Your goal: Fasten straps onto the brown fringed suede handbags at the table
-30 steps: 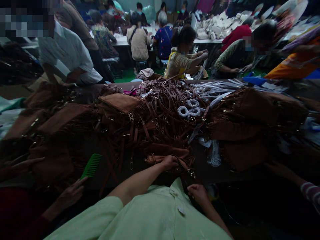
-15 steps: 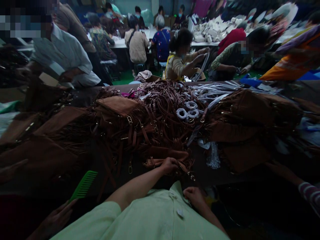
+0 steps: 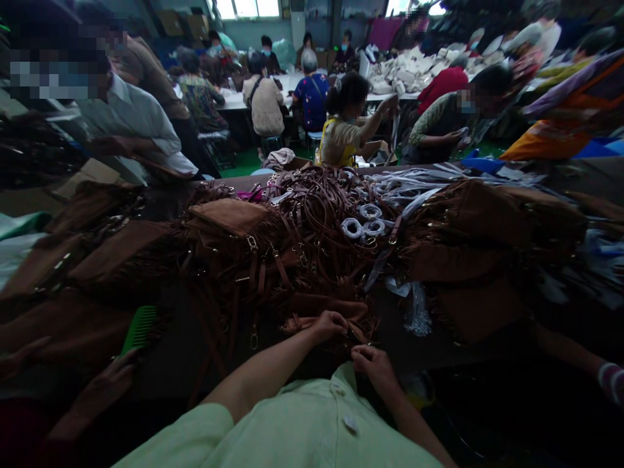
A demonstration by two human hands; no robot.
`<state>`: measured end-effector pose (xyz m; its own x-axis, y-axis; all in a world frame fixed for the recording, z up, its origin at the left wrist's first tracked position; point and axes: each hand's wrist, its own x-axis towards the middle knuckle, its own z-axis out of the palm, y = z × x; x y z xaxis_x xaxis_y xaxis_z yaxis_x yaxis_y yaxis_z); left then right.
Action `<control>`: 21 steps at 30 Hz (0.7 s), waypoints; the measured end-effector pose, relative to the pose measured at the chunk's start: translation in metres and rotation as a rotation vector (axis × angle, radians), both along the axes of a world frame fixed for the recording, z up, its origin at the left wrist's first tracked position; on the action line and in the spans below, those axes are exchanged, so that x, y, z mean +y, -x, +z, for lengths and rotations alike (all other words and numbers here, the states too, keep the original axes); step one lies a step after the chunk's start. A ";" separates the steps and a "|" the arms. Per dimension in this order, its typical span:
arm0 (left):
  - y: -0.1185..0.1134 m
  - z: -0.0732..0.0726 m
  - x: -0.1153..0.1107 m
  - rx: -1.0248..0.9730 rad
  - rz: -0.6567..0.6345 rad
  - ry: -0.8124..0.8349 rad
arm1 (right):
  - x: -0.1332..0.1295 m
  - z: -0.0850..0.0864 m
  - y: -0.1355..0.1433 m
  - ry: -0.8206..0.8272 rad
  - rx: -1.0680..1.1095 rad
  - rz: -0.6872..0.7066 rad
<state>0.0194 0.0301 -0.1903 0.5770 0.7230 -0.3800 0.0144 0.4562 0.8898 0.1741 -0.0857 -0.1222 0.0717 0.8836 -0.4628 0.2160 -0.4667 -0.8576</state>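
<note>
Left hand (image 3: 331, 325): fingers closed on the brown fringed bag (image 3: 325, 311) at the near tabletop (image 3: 429, 351) edge.
Right hand (image 3: 371, 361): raised since a second ago, fingers now pinching the bag's clasp.
Implication: two-handed work on the fitting is judged begun.

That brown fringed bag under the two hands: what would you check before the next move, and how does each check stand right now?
1. Left hand on the brown fringed bag: ok, its grip closes on the near edge.
2. Right hand at the same edge: ok, beside the left.
3. Whether the right hand pinches anything: cannot tell, too dark.
4. Bag free of the strap pile: not ok, straps lie against it.
5. Neighbour's green comb out of the way: ok, well to the left.
</note>
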 end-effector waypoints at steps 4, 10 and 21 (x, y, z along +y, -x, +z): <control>-0.002 0.000 0.002 -0.012 0.008 0.019 | 0.013 -0.008 0.010 -0.219 -0.311 -0.013; -0.003 -0.007 0.006 -0.026 0.045 -0.014 | 0.034 -0.038 0.020 -0.156 -0.432 -0.066; -0.007 -0.021 0.013 0.040 0.227 0.022 | 0.052 -0.050 0.025 -0.139 -0.589 -0.062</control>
<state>0.0259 0.0435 -0.2111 0.3846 0.8238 -0.4166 -0.0555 0.4711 0.8803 0.1490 -0.0333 -0.1719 0.3337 0.9189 -0.2103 0.6489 -0.3857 -0.6558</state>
